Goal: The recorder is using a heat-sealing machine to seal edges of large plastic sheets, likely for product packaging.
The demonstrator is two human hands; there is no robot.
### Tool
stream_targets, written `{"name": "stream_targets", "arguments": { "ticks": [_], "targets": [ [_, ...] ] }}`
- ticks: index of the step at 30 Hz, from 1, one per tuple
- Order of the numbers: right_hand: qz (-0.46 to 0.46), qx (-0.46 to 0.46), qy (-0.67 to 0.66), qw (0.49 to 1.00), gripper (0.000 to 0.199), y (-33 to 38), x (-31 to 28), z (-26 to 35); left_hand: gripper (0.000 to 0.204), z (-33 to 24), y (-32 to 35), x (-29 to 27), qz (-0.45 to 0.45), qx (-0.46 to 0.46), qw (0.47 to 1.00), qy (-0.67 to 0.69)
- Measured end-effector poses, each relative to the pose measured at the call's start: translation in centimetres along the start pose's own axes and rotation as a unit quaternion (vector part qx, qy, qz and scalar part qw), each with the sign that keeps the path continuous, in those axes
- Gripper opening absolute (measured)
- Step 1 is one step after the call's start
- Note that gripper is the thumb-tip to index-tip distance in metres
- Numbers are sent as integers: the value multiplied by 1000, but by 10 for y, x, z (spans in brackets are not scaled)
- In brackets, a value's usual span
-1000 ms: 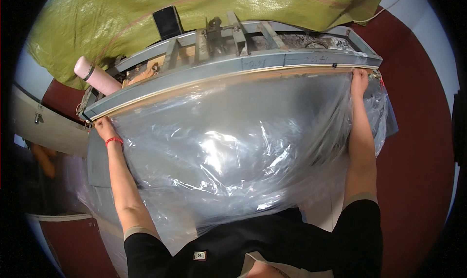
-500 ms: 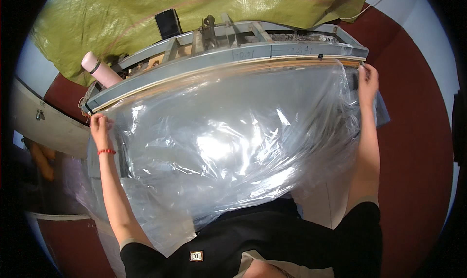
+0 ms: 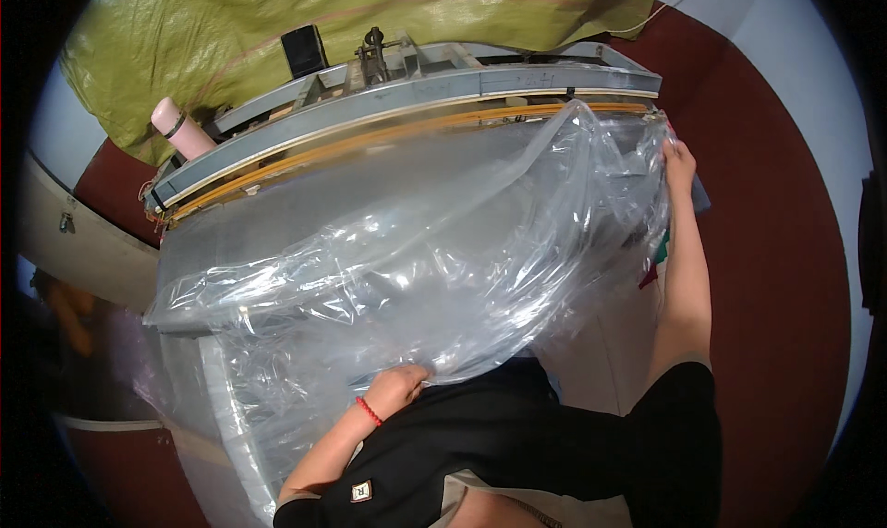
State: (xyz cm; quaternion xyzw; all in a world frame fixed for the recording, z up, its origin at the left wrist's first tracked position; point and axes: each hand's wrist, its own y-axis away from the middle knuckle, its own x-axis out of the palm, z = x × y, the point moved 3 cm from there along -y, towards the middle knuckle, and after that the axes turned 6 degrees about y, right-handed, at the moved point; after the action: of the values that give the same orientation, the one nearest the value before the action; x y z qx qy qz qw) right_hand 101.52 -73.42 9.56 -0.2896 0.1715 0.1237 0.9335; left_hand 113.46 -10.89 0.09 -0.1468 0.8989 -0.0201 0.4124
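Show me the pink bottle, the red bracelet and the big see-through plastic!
Pink bottle (image 3: 192, 141): head view, on its side below the dark band.
Red bracelet (image 3: 368, 411): head view, on its beads.
See-through plastic (image 3: 434, 274): head view, on its crinkled middle.

A black short-sleeved fabric shirt has a beige collar and beige cuffs. Left of the collar sits 1 small square pale patch; 1 red beaded bracelet circles the left wrist.

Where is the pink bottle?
In the head view, the pink bottle is at upper left, near the grey metal frame's left end, in front of the green sheet.
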Motion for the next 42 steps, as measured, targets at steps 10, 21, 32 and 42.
{"name": "stream_targets", "arguments": {
  "ticks": [10,21,32,42],
  "targets": [
    [284,-51,-201,936,16,25,57,258,21,185,201,-286,-515,-318,782,147],
    [395,-99,-173,897,17,103,80,385,59,-116,-134,-274,-321,143,926,-137],
    [470,-92,-330,814,29,137,94,408,11,-114,-198,-257,-371,162,907,116],
    [310,-184,-428,829,10,133,140,362,12,-116,-152,-245,-172,90,972,135]
  ]
}}
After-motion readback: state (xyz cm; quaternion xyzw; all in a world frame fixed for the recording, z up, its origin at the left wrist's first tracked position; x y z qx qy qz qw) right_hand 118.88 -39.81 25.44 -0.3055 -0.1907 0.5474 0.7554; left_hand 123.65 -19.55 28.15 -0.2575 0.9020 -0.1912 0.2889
